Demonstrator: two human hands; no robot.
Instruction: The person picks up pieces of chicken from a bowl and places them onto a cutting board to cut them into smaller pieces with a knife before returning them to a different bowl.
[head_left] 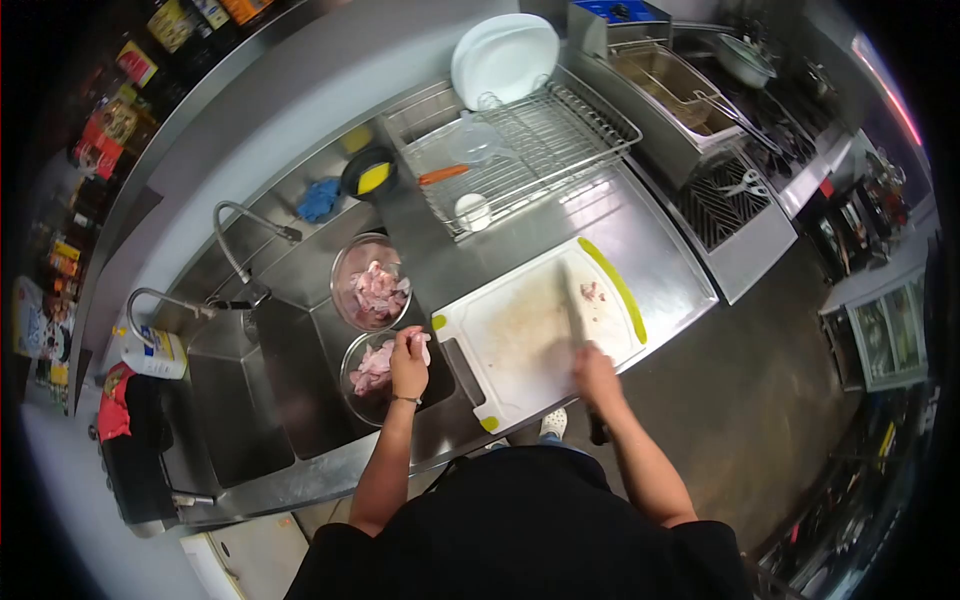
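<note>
My left hand [409,368] is closed on a piece of raw meat [418,341] above the right edge of the lower bowl [352,362], which holds pale pink meat pieces. Just above it in view, a second clear bowl [340,285] contains more raw meat [380,292]. A knife [574,305], blurred by motion, is gripped in my right hand [595,378] over the white cutting board [510,322] with green corners and a green edge. Small meat scraps [592,292] lie on the board, right of the blade.
A steel double sink [235,400] with faucets [235,240] is at the left. Behind the board stands a wire dish rack [560,130] with white plates [505,60]. A fryer [665,85] is at the back right. Bottles line a shelf [150,180] at upper left.
</note>
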